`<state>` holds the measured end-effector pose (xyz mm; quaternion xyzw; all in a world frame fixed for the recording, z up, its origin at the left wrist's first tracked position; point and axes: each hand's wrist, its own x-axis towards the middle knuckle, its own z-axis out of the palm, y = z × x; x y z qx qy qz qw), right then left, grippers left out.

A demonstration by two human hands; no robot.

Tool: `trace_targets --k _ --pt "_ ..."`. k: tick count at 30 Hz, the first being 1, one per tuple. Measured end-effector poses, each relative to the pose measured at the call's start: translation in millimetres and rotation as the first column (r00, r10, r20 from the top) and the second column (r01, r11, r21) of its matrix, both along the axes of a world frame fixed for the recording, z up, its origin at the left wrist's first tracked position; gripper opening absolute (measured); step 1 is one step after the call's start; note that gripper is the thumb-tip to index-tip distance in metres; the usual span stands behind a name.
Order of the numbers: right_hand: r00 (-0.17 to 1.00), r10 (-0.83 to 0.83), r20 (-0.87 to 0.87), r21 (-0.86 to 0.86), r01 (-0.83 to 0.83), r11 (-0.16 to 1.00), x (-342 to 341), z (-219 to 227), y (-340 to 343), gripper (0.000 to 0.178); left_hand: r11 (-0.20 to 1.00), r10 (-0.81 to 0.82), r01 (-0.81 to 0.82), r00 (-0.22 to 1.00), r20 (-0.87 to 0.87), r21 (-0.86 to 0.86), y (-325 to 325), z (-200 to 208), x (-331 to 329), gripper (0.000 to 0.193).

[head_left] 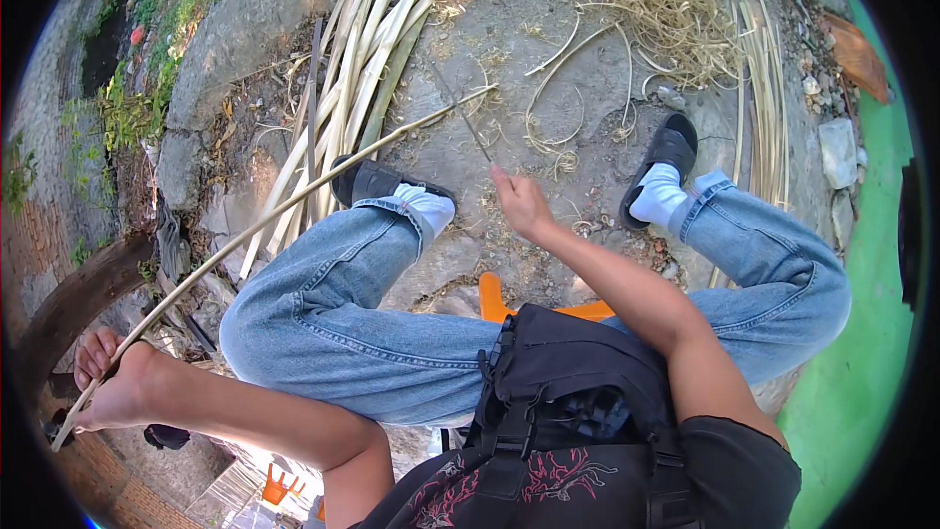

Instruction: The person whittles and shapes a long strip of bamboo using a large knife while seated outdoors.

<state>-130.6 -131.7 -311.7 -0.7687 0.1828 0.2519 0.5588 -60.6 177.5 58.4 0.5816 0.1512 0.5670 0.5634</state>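
Observation:
A long, thin bamboo strip (294, 204) runs slantwise from the lower left up to the middle, over my left knee. My left hand (116, 380) is closed round its near end, far out to the left. In my right hand (521, 204), held between my feet, is a knife (474, 133) with a narrow grey blade pointing up and left. The blade crosses the strip close to its far end; whether they touch I cannot tell. My fingers hide the knife's handle.
Split bamboo slats (377, 49) lie piled beyond my left foot. Curly shavings (656, 5) are heaped at the far right, beside a bundle of thin strips (766, 108). An orange seat (493, 296) shows beneath me. Stones (837, 152) and a green surface (832, 372) lie to the right.

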Motion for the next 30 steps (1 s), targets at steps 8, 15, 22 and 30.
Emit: trace_targets --k 8,15,22,30 --pt "0.99 0.022 0.137 0.158 -0.044 0.986 -1 -7 3 0.064 0.986 -0.163 0.164 0.985 0.05 -0.025 17 6 0 0.055" --pt "0.852 -0.182 -0.491 -0.02 0.197 0.98 -11 -72 -40 0.073 0.999 0.024 -0.026 0.999 0.046 0.035 5 3 6 0.053" --pt "0.82 -0.212 -0.532 0.091 0.304 0.948 -13 -65 -45 0.064 0.996 0.086 -0.087 0.996 0.028 0.02 2 0 7 0.051" --pt "0.788 -0.318 -0.527 0.083 0.421 0.903 -12 -46 -46 0.064 0.979 -0.204 0.205 0.976 0.079 0.004 27 10 -8 0.047"
